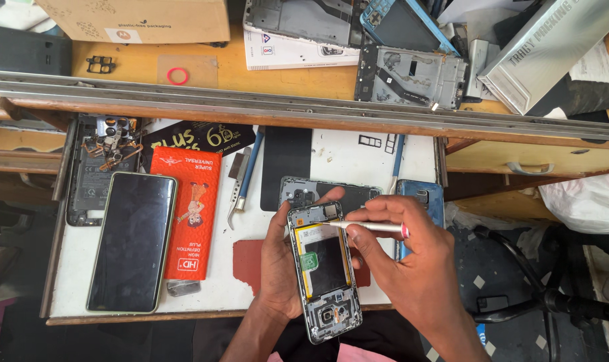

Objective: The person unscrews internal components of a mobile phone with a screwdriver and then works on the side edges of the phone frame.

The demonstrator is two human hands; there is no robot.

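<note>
My left hand (278, 268) grips an opened phone (322, 270) from its left side, back cover off, battery and inner frame showing. My right hand (412, 258) pinches a thin white tool with a red end (375, 227) and lays its tip across the top part of the phone's open back. Both hands hover over the near right part of a white pull-out tray (217, 295). Just behind the held phone lies another stripped phone body (304, 191).
On the tray lie a dark-screened phone (131, 241), an orange packet (192, 211), a dismantled phone (96, 164), tweezers (237, 188), a blue-handled tool (252, 167), a black pad (286, 164) and a blue phone back (422, 198). The wooden shelf above holds phone frames (412, 77), a cardboard box (143, 20) and a metal case (552, 47).
</note>
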